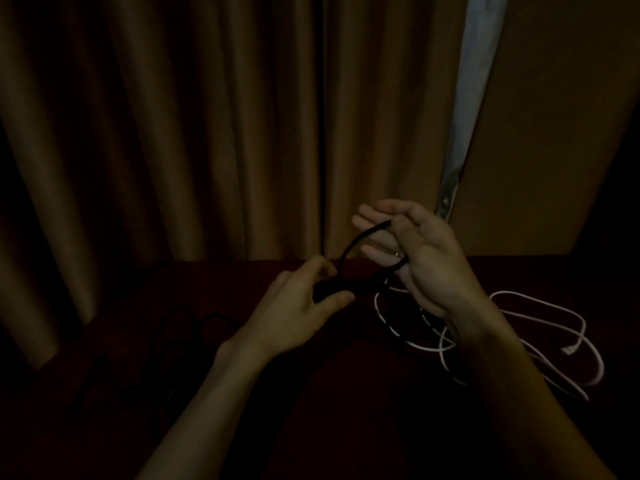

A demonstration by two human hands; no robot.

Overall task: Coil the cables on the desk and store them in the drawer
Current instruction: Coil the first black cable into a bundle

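- The left hand [298, 301] pinches one end of the black cable [348, 244] just above the dark bench [346, 393].
- The right hand [424, 259], palm up and raised, has its fingers curled round the cable's loop.
- A white cable [554, 308] lies loose on the bench under the right wrist.
- Brown curtains [173, 133] hang behind.

No writing, label, brand or number can be read anywhere in this dim view.

Cable loops [584, 325] lie on desk [346, 393], curtain [173, 133] behind.
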